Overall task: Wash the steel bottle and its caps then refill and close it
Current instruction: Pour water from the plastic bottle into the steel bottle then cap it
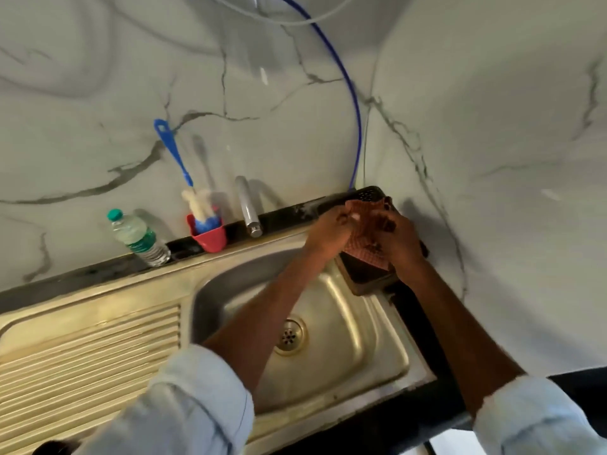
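No steel bottle or caps are in view. Both of my hands reach to the far right corner of the steel sink. Between them they hold a reddish-brown dotted scrub cloth, spread upright over a black plastic basket that sits at the sink's right rim against the wall. My left hand pinches the cloth's left edge. My right hand grips its right side, with the fingers partly covering it. The image is blurred around the hands.
A steel tap stands behind the basin. Left of it, a red holder carries a blue-handled bottle brush. A plastic water bottle with a green cap stands on the black ledge. The ribbed drainboard lies at left. A blue hose runs down the wall.
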